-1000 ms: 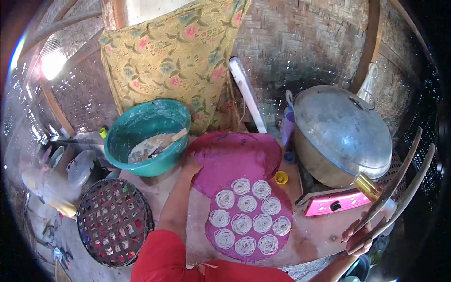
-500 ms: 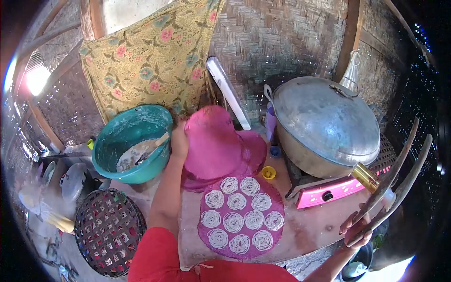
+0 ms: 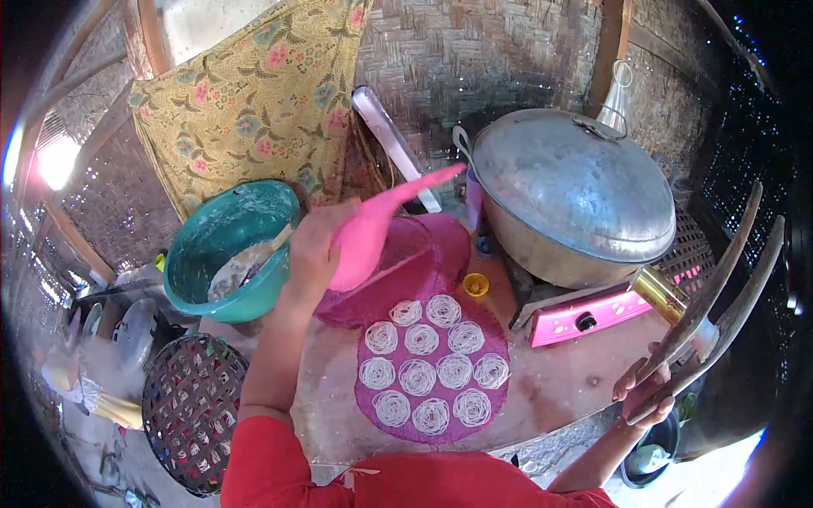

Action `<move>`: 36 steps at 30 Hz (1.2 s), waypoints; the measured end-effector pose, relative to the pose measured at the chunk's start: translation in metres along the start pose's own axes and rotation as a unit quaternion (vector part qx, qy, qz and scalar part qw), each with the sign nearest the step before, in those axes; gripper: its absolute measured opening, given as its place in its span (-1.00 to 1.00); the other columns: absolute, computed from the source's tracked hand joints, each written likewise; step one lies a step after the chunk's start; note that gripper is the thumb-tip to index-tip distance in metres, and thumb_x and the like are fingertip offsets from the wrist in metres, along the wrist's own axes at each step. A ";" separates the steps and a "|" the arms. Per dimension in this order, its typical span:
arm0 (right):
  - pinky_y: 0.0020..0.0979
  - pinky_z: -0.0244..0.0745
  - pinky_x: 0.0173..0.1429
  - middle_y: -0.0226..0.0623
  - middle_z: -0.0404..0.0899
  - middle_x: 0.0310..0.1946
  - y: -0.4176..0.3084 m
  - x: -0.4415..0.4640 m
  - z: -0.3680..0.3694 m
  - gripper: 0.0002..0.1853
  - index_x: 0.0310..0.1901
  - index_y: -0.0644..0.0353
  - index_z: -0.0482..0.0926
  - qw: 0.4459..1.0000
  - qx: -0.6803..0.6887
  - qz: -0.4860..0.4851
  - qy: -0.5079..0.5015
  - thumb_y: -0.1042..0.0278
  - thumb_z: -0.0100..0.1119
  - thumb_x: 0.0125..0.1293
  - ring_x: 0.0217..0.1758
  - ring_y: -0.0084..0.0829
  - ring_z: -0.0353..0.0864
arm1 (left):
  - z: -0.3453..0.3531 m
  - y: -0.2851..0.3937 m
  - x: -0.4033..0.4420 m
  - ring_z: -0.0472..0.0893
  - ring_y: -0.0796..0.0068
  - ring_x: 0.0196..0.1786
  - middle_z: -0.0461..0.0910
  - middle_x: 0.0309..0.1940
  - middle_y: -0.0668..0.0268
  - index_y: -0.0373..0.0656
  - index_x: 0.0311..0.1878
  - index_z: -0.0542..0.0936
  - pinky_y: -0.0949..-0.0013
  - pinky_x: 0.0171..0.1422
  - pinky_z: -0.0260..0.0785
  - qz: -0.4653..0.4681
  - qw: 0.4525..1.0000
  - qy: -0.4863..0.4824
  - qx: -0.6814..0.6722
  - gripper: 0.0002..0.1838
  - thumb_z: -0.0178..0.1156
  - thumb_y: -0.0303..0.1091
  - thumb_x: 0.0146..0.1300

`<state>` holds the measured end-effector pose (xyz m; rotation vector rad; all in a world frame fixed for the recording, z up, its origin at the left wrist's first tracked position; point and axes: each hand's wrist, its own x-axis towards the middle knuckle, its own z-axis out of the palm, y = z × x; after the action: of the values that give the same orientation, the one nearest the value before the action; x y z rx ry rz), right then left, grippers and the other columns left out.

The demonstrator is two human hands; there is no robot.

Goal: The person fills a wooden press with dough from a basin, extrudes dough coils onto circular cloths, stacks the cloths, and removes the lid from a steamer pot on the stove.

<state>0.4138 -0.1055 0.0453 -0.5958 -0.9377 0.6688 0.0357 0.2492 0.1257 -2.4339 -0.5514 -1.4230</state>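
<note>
My left hand (image 3: pixel 320 241) grips a pink sheet (image 3: pixel 366 241), raised and tilted above more magenta sheets (image 3: pixel 440 245) on the table. Closer to me lies a round magenta sheet (image 3: pixel 436 433) bearing several white noodle-like coils (image 3: pixel 417 377). At the right, my right hand (image 3: pixel 648 391) is closed round the lower end of a wooden two-armed press tool (image 3: pixel 707 322), with a gold cylinder (image 3: pixel 660 295) fixed between its arms.
A green basin (image 3: pixel 229 250) with white dough and a wooden spoon stands left. A large lidded pot (image 3: pixel 576 195) sits on a pink stove (image 3: pixel 593 323). A yellow cap (image 3: pixel 476 284) lies near the sheets. A woven basket (image 3: pixel 195 411) is at lower left.
My left hand has taken hold of a pink sheet and lifted it off the stack, tilting it. The view has shifted somewhat. My right hand still holds the wooden tool.
</note>
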 end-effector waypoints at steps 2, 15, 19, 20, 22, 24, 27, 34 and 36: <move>-0.32 0.53 -0.49 -0.06 0.48 -0.46 -0.003 -0.002 0.001 0.04 0.28 0.47 0.11 1.000 -0.006 0.005 -0.002 -0.22 0.32 0.00 -0.55 -0.29 0.51 | -0.003 0.016 -0.021 0.58 0.19 0.01 0.60 -0.03 0.20 -0.16 -0.01 0.56 0.18 0.11 0.42 0.030 0.999 -0.030 -0.014 -0.55 0.07 -0.61 -0.05; -0.38 0.49 -0.54 -0.10 0.46 -0.49 -0.001 -0.011 0.008 0.04 0.27 0.47 0.11 1.000 -0.017 -0.018 0.004 -0.28 0.26 0.02 -0.60 -0.33 0.47 | 0.027 0.128 -0.216 0.45 0.20 0.20 0.47 0.16 0.27 -0.05 0.11 0.48 0.10 0.30 0.27 0.105 0.907 -0.348 -0.214 -0.54 0.09 -0.24 0.08; -0.39 0.47 -0.56 -0.13 0.44 -0.51 -0.002 -0.011 0.010 0.06 0.27 0.47 0.11 0.999 -0.038 -0.013 0.004 -0.31 0.24 0.00 -0.61 -0.34 0.45 | 0.028 0.132 -0.235 0.44 0.24 0.21 0.47 0.18 0.30 0.00 0.10 0.50 0.10 0.30 0.24 0.071 0.917 -0.342 -0.192 -0.51 0.13 -0.21 0.03; -0.39 0.47 -0.56 -0.13 0.44 -0.51 -0.002 -0.011 0.009 0.06 0.27 0.47 0.11 0.999 -0.039 -0.010 0.003 -0.31 0.24 0.00 -0.61 -0.34 0.45 | 0.029 0.131 -0.236 0.45 0.24 0.19 0.49 0.15 0.29 -0.01 0.07 0.52 0.11 0.28 0.24 0.034 0.919 -0.342 -0.195 -0.57 0.14 -0.23 0.06; -0.38 0.43 -0.58 -0.20 0.40 -0.49 -0.002 -0.011 0.006 0.05 0.31 0.40 0.06 0.998 -0.058 0.003 -0.027 -0.33 0.21 0.03 -0.61 -0.38 0.42 | 0.032 0.122 -0.229 0.46 0.24 0.17 0.50 0.13 0.28 -0.02 0.04 0.55 0.13 0.26 0.24 -0.005 0.920 -0.341 -0.195 -0.62 0.15 -0.25 0.10; -0.38 0.45 -0.57 -0.17 0.41 -0.49 0.002 -0.008 0.011 0.06 0.30 0.43 0.06 0.999 -0.035 0.004 -0.020 -0.32 0.23 0.03 -0.61 -0.36 0.43 | 0.046 0.094 -0.209 0.55 0.14 -0.04 0.60 -0.11 0.15 -0.13 -0.11 0.60 0.15 0.04 0.35 -0.146 0.909 -0.284 -0.268 -0.78 0.12 -0.29 0.22; -0.38 0.47 -0.53 -0.14 0.43 -0.48 0.008 -0.004 0.015 0.07 0.30 0.45 0.04 1.000 -0.001 0.010 -0.015 -0.30 0.24 0.03 -0.59 -0.35 0.45 | 0.050 0.058 -0.133 0.64 0.12 -0.24 0.62 -0.38 0.05 -0.27 -0.19 0.60 0.20 -0.17 0.44 -0.254 0.917 -0.246 -0.183 -0.67 0.04 -0.16 0.33; -0.37 0.48 -0.51 -0.15 0.44 -0.45 0.002 -0.007 0.015 0.08 0.31 0.43 0.04 0.999 -0.008 -0.004 -0.038 -0.33 0.23 0.04 -0.56 -0.35 0.47 | 0.011 0.060 -0.018 0.64 0.21 -0.13 0.63 -0.22 0.08 -0.28 -0.07 0.58 0.30 -0.02 0.43 -0.244 0.947 -0.041 -0.202 -0.79 0.07 -0.46 0.27; -0.41 0.43 -0.58 -0.21 0.39 -0.49 -0.002 -0.014 0.009 0.07 0.32 0.42 0.04 0.997 -0.064 -0.017 -0.045 -0.40 0.14 0.07 -0.61 -0.40 0.41 | 0.000 0.067 -0.022 0.64 0.24 -0.11 0.64 -0.20 0.11 -0.28 -0.06 0.57 0.32 0.01 0.43 -0.256 0.938 -0.045 -0.229 -0.79 0.06 -0.49 0.27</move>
<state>0.4004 -0.1150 0.0438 -0.6647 -1.0791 0.6120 0.0563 0.1849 0.1037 -2.8659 -1.0380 -1.8108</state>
